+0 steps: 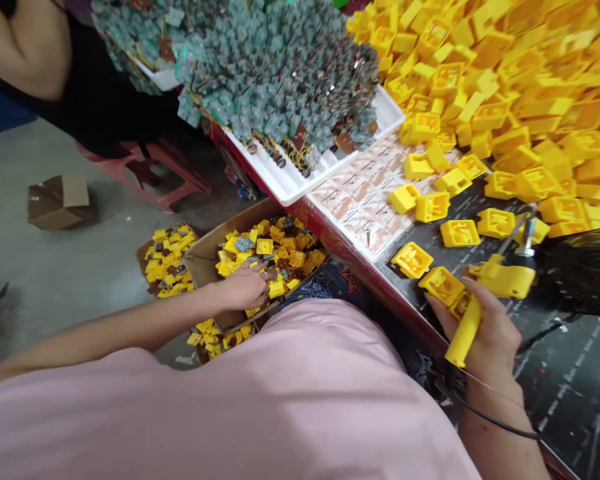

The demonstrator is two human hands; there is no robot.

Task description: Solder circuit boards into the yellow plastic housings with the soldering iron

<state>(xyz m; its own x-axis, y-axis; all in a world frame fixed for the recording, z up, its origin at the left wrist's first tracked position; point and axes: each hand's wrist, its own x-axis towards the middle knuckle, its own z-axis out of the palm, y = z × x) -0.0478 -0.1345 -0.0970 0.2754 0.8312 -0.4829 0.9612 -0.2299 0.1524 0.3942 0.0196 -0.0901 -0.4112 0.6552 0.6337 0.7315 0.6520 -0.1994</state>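
Observation:
My left hand (pixel 246 288) is down at a cardboard box (pixel 203 267) of yellow plastic housings (pixel 296 259), its fingers curled in among the pieces. Whatever sits under the fingertips is hidden. My right hand (pixel 495 327) is closed around the handle of a yellow soldering gun (pixel 505 277) with a metal tip. A thin wire and a black cord trail from it past the wrist. Touching the fingers of this hand is one open yellow housing (pixel 443 285) at the table edge. Another open housing (pixel 413 259) lies just beyond it.
A large heap of yellow housings (pixel 525 100) covers the table's far right. White foam trays (pixel 300 187) hold piled circuit boards with wires. A black round device (pixel 585 270) stands at right. A pink stool (pixel 170 173), a small carton (pixel 60 203) and a seated person (pixel 35 47) are at left.

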